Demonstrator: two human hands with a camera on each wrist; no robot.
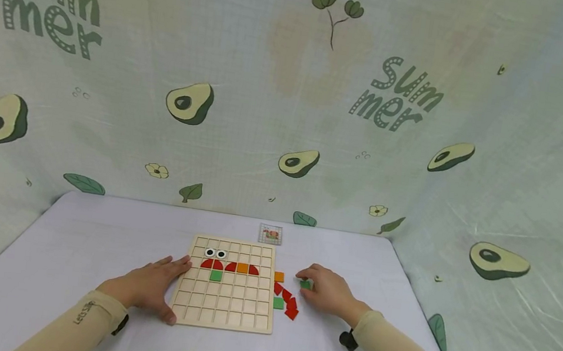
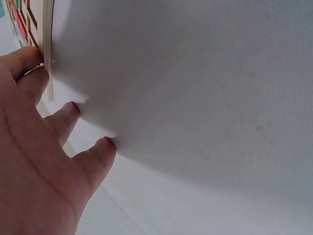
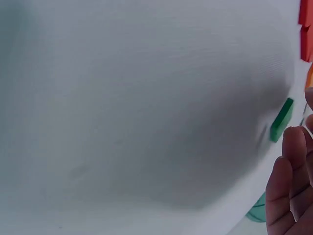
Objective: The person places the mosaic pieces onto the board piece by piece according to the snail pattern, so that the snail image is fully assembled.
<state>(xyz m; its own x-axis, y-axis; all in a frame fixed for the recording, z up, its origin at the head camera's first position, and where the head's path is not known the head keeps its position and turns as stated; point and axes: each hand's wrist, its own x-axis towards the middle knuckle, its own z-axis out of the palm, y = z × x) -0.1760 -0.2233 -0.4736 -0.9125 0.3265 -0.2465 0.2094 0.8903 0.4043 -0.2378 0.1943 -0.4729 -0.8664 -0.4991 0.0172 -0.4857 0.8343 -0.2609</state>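
Observation:
A square wooden grid board (image 1: 224,303) lies on the table. Against its left edge rests my left hand (image 1: 149,285), fingers spread, thumb at the near left corner; in the left wrist view its fingertips touch the board's side and the cloth. Right of the board, my right hand (image 1: 327,291) pinches a green square tile (image 1: 305,284) between thumb and fingers. That tile appears tilted in the right wrist view, where the thumb is mostly out of frame. Set in the board are two eye discs (image 1: 215,254), several red quarter-round pieces (image 1: 207,263), an orange square (image 1: 242,268) and a green square (image 1: 216,275).
Beside the board's right edge lie an orange tile (image 1: 279,276), another green square (image 1: 278,303) and several red pieces (image 1: 292,303). A small picture card (image 1: 271,234) lies behind the board. A patterned cloth (image 1: 240,164) hangs behind the white table.

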